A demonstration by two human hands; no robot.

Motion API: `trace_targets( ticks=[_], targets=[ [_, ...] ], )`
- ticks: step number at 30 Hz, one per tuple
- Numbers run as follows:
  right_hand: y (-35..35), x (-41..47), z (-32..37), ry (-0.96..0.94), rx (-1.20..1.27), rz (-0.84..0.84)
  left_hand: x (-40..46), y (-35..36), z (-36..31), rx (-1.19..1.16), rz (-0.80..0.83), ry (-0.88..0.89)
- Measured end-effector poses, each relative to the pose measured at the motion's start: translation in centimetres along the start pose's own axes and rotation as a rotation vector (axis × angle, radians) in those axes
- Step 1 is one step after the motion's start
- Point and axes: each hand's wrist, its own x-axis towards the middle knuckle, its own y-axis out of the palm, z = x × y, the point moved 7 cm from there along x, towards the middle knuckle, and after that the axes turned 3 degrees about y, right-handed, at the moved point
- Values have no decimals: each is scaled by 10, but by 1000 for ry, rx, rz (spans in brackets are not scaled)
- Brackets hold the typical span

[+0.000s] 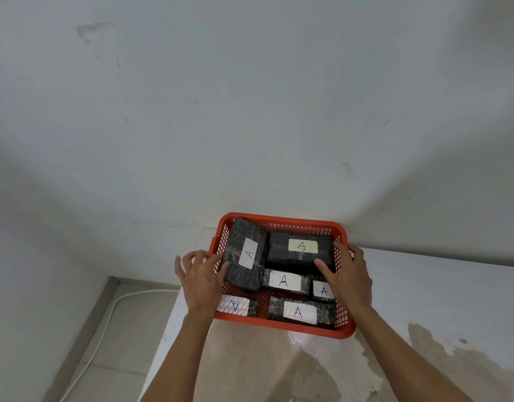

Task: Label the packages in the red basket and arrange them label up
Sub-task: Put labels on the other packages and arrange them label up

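A red basket (282,220) stands on a pale counter against the wall. Inside lie several black wrapped packages, each with a white label marked "A" facing up. A large package (238,269) lies at the back left, tilted against the basket's side. Another large package (279,250) sits at the back right. Smaller packages fill the front: one in the middle (284,281), one at the front right (299,312), one at the front left (235,305). My left hand (199,278) rests with spread fingers on the left rim beside the tilted package. My right hand (347,274) has its fingers on the back right package.
The counter (424,300) stretches to the right and toward me, with stained patches. Its left edge drops to a tiled floor where a white cable (105,329) runs. A white wall stands right behind the basket.
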Motion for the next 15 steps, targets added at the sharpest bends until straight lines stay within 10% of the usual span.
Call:
trace_targets(
  ticks=[9, 15],
  targets=[
    [-3, -2, 4, -14, -22, 9, -12, 27, 19, -313, 211, -156],
    [-7, -18, 41, -532, -354, -91, -14, 45, 39, -437, 369, -424]
  ],
)
